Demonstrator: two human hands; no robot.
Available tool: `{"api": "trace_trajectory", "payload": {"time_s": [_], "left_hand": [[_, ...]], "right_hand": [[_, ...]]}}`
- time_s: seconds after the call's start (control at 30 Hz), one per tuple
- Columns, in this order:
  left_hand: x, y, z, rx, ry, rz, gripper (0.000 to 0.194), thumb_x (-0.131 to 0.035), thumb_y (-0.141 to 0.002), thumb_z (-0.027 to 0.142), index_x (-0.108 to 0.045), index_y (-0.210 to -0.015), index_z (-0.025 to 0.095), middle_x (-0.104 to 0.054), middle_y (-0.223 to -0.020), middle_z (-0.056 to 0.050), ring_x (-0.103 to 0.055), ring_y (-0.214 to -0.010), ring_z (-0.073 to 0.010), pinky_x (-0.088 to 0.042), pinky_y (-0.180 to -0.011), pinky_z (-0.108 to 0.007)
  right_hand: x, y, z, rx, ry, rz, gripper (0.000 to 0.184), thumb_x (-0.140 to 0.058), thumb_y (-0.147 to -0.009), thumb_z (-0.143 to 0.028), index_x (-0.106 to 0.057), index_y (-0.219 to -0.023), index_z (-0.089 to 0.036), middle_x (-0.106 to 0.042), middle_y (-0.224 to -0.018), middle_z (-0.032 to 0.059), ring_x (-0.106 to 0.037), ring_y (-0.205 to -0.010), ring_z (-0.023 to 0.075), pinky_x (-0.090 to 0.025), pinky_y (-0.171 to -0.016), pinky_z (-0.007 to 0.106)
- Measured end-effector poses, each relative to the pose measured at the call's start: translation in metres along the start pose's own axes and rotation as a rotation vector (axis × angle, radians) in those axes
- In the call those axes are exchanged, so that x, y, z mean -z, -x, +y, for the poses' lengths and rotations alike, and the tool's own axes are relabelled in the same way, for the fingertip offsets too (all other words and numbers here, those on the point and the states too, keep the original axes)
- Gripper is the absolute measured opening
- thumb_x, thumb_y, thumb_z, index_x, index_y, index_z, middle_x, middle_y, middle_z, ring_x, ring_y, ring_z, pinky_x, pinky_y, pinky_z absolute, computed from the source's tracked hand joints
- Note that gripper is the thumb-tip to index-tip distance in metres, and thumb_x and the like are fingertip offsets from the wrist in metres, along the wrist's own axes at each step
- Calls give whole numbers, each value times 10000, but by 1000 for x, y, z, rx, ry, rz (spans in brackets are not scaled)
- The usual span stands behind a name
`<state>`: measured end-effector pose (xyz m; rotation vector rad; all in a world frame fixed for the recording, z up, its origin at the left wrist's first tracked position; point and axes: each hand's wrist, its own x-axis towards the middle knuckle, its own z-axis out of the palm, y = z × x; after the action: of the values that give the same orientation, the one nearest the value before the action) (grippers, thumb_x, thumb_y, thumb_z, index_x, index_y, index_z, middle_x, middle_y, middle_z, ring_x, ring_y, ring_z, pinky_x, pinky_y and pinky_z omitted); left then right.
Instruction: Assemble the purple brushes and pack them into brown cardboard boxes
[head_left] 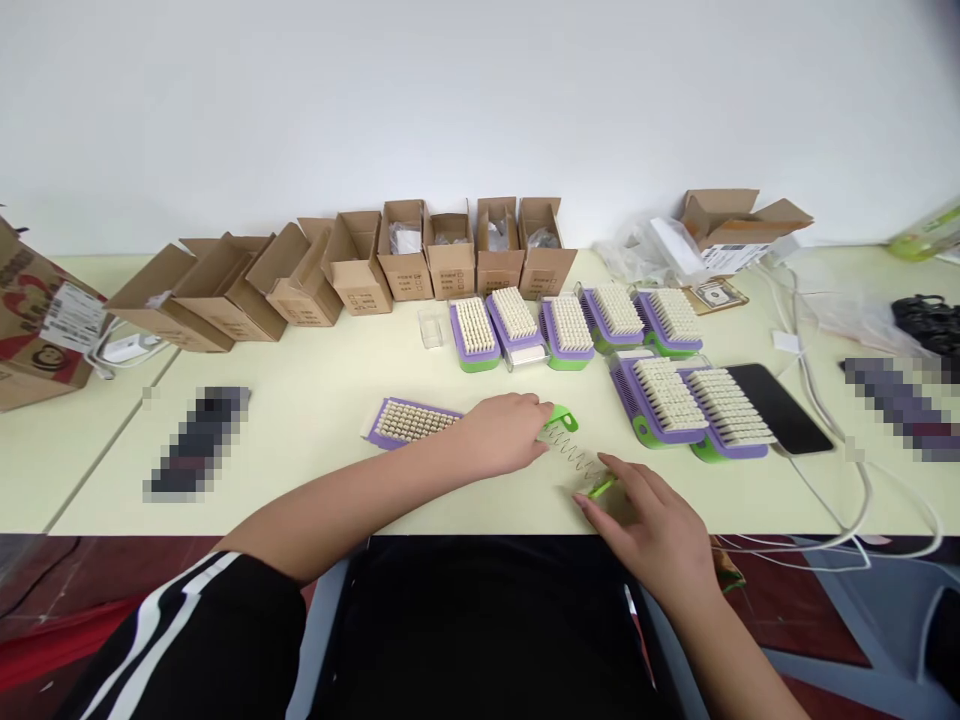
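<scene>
Spring (574, 456) drawn out between two hands above a pale work surface (315, 420)

A seated person in a white-striped black sleeve (202, 620) holds a thin metal coil near the front edge, one green fitting at either end. The left hand (504, 432) pinches the farther green piece (564, 420) at its rim; the right hand (660, 520), thumb and fingers curved, grips the nearer green piece (603, 487), though the exact contact is partly hidden. Beneath the left arm, partly covered, a purple bristle plate (409, 421) lies with its tufts up. Seven purple-and-green brushes (476, 335) stand beyond and to the right, with a row of open cardboard boxes (360, 285) behind, toward the wall.

To this onlooker, the step in hand looks like handling the spring and its two green fittings while they are apart from the bristle plate. The next move would seem to call for keeping both ends in line and easing the coil together under steady pressure, since a slack pinch could let it bow sideways or jump free.
</scene>
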<state>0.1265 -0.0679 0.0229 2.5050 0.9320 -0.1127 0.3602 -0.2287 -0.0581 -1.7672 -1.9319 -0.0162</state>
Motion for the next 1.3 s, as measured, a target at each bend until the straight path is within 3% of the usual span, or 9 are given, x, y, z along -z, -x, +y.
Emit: {"api": "trace_trajectory", "payload": {"time_s": [0.17,0.27,0.33,0.43,0.6,0.7,0.8,1.0,1.3], "left_hand": [[1,-24,1,-51,-90,-34,653,-581,-1037,217,-498,-1684,220,-673,-1567,-164,-661,-1409,-358,-571,-1110,-479],[12,-14,-7,-69,-83,-56,770,-646,-1033,302,-397,-1760,278,-456,-1793,-148,-457,-1646,-388,-447,-1290,-549],[21,8,-18,-75,-20,-17,783,-666,-1041,398,-389,-1768,303,-352,-1849,-118,-324,-1726,-384,-345,-1364,-578],[31,59,-46,-89,98,138,749,-749,-996,559,-531,-1688,373,-518,-1762,-70,-425,-1682,-363,-347,-1375,-540],[30,137,-100,73,55,197,953,-904,-822,653,-549,-1675,421,-579,-1713,-63,-453,-1650,-425,-437,-1305,-547],[19,158,-116,162,63,238,892,-877,-852,621,-568,-1663,415,-620,-1671,-73,-575,-1541,-418,-502,-1242,-509],[6,165,-118,189,86,277,763,-789,-948,553,-565,-1664,414,-650,-1622,-74,-658,-1427,-382,-545,-1194,-484],[-11,178,-106,175,143,338,710,-748,-996,546,-549,-1668,429,-642,-1608,-73,-634,-1441,-378,-542,-1212,-508],[-21,184,-88,216,77,331,754,-686,-1057,525,-410,-1746,394,-529,-1709,-102,-570,-1526,-375,-524,-1259,-542]], "right_hand": [[-17,-5,-11,23,131,-8,583,-663,-1047,-672,-667,-1451,-251,-841,-1007,126,-810,-788,350,-590,-635,425],[-23,-13,-28,12,129,-67,708,-632,-1046,-709,-599,-1540,-203,-841,-1073,172,-804,-783,379,-606,-651,471],[-23,-16,-39,22,73,-104,787,-624,-1042,-721,-518,-1623,-200,-833,-1094,177,-808,-831,397,-632,-693,509],[-16,-20,-47,80,-102,-185,815,-639,-1046,-687,-416,-1706,-264,-818,-1134,137,-815,-930,375,-667,-781,514],[2,-55,-21,79,-181,-160,590,-617,-1086,-544,-564,-1625,-308,-798,-1209,123,-798,-1045,351,-681,-880,510],[3,-95,2,194,-107,-238,570,-602,-1081,-399,-570,-1646,-322,-692,-1518,144,-653,-1407,412,-564,-1170,635],[-2,-129,16,241,-68,-385,682,-607,-1003,-230,-558,-1664,-391,-537,-1717,93,-527,-1570,417,-501,-1242,656],[-5,-141,20,199,-56,-594,768,-550,-1008,-247,-434,-1726,-492,-690,-1447,52,-770,-1184,298,-648,-923,446],[-2,-109,2,120,18,-481,701,-523,-1098,-586,-400,-1757,-379,-736,-1284,82,-778,-1065,309,-597,-736,387]]}}
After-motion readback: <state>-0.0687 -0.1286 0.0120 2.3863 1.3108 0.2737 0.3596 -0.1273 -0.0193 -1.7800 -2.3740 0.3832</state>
